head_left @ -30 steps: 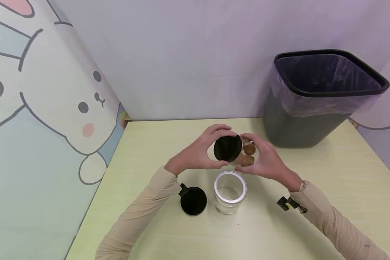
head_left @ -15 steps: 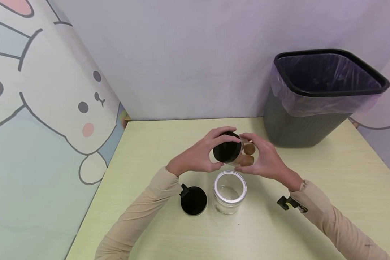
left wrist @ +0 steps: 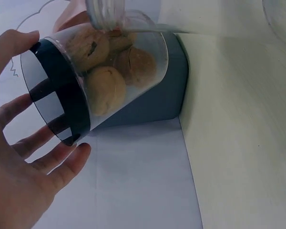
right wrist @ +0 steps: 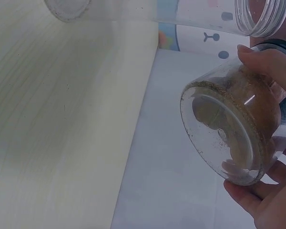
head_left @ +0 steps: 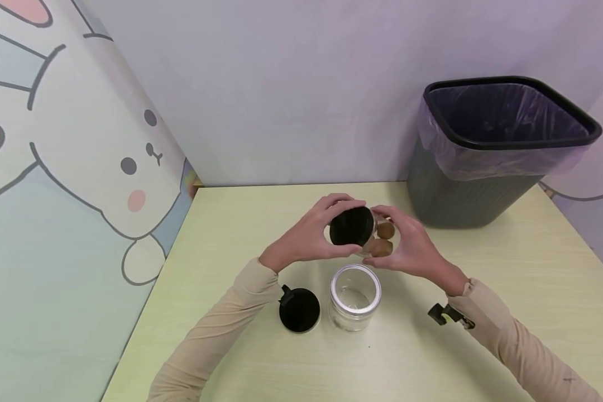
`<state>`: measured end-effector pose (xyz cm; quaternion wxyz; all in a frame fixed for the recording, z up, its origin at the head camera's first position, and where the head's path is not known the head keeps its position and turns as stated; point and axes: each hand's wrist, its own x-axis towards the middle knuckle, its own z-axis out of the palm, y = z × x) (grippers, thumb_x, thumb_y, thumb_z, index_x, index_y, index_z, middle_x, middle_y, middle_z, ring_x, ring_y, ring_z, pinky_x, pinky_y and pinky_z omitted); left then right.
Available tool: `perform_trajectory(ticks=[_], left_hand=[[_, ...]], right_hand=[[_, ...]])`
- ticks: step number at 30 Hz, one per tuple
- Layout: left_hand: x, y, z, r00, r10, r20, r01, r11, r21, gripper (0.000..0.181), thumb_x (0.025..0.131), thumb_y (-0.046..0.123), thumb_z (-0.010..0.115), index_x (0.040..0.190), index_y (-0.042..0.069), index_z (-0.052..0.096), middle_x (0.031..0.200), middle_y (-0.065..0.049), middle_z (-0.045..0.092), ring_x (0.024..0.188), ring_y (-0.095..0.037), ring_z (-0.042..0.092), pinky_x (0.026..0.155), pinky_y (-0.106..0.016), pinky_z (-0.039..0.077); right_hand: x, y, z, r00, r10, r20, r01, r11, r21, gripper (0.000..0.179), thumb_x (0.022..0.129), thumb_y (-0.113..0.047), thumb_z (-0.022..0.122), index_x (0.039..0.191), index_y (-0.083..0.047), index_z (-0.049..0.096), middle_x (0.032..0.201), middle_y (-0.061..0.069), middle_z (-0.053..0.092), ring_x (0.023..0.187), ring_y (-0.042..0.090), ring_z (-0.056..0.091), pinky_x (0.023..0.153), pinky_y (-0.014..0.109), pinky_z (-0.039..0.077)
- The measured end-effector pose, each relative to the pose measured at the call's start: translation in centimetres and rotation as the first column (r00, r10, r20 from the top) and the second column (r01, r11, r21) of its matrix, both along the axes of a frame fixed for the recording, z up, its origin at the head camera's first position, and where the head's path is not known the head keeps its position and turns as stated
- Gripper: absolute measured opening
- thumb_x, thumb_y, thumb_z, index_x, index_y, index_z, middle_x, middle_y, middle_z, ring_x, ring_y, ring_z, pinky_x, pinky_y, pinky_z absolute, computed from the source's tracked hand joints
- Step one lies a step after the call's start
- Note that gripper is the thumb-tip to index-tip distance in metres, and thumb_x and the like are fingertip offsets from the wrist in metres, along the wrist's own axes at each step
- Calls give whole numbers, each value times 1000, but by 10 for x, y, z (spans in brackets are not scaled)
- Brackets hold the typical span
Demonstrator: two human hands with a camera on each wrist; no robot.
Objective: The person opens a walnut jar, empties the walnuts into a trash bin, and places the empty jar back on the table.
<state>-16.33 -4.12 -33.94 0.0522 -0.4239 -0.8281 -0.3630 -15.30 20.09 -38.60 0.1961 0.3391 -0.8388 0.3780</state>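
Above the table I hold a clear jar (right wrist: pixel 219 129) tilted on its side, with several round brown nuts (left wrist: pixel 105 90), walnut-like, inside. My left hand (head_left: pixel 311 233) grips the jar's black lid (head_left: pixel 352 229), thumb on one side and fingers on the other. The lid sits on the jar's mouth. Around the jar's body curls my right hand (head_left: pixel 416 245), its thumb and fingers on opposite sides. Just below both hands stands a second clear jar (head_left: pixel 355 318), upright and uncovered, with a silvery rim. Left of it a loose black lid (head_left: pixel 299 311) lies flat.
A grey bin (head_left: pixel 462 195) with a black rim and a purple liner stands at the back right of the pale wooden table (head_left: pixel 261 357). A plain wall (head_left: pixel 291 100) closes the back, and a rabbit-patterned panel (head_left: pixel 80 156) stands along the left.
My left hand's fingers and thumb have shifted around the lid, off its lower edge and back on. My right hand and the jar have stayed nearly still.
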Motion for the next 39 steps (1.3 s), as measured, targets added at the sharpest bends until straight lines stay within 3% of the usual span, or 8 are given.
perform_trajectory(ticks=[3,7,16,24,31,39], left_hand=[[1,0,0,999,32,11,-32,999,-3,71,77,45,74,139,29,45,135,8,39,122,-5,37,89,-30,45],[2,0,1,1000,28,5,-28,1000,-10,73,77,45,74,141,30,42,139,9,37,127,-5,34,98,-32,39],[5,-2,10,993,-116,28,116,993,-15,72,76,14,75,140,24,43,151,6,24,138,-12,22,104,-35,33],[5,-1,9,984,-171,47,172,984,-33,78,68,-2,67,138,24,44,152,2,21,138,-11,17,104,-34,32],[4,-1,8,989,-145,26,146,989,-25,70,71,9,72,135,24,48,147,3,28,135,-12,22,103,-34,33],[4,0,4,999,-37,17,36,999,32,66,75,34,77,134,24,49,135,3,37,126,-10,32,97,-33,38]], right_hand=[[0,0,0,1000,-4,0,4,1000,0,96,45,-29,94,128,-8,50,110,2,61,99,20,59,83,33,44],[1,0,1,1000,-4,3,4,1000,2,96,46,-28,94,128,-7,50,111,3,61,100,22,58,82,35,44],[-1,1,1,1000,-3,-16,3,1000,1,96,45,-28,94,128,-7,51,112,3,60,101,19,58,83,34,45],[1,1,2,1000,0,-16,0,1000,9,95,47,-29,94,128,-8,50,114,2,60,103,16,57,84,35,45],[4,0,4,1000,7,-1,-7,1000,7,95,47,-28,94,128,-8,50,113,2,60,101,21,58,83,36,45],[5,-1,5,1000,-3,27,3,1000,2,96,47,-26,95,129,-7,49,113,3,60,100,22,57,81,38,45]])
